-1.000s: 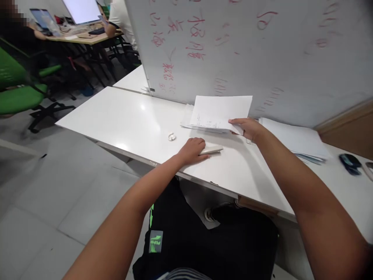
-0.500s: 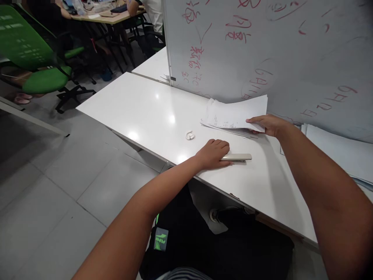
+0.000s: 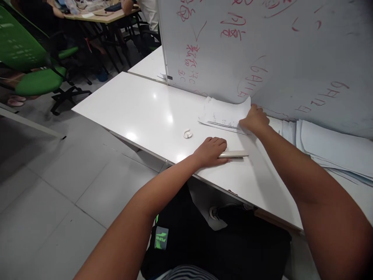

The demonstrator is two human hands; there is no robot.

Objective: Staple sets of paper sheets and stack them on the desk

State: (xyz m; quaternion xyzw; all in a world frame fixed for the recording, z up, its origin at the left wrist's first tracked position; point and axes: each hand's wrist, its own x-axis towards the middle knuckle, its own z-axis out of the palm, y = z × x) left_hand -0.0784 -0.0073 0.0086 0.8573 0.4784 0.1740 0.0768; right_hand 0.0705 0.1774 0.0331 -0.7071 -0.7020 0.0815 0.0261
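Note:
On the white table point(image 3: 125, 101), my left hand point(image 3: 211, 151) is wrapped round one end of a pale stapler point(image 3: 236, 154), whose other end points right. Against the whiteboard lies a stack of printed paper sheets point(image 3: 223, 112). My right hand point(image 3: 255, 119) grips the right end of the upper sheets, which bend upward at the far corner; its fingertips are partly hidden. Between the left hand and the papers sits a small white curved item point(image 3: 188, 133), perhaps an ear-hook earphone.
A whiteboard point(image 3: 215, 58) with red writing stands along the table's far side. More piled papers point(image 3: 335, 144) lie to the right. A green chair point(image 3: 40, 79) is on the floor at left. Other people sit at a wooden desk point(image 3: 107, 17) behind.
My right hand has moved left and slightly away along the sheets, and their right end now curls up more. The left hand stays on the stapler. The view has shifted slightly.

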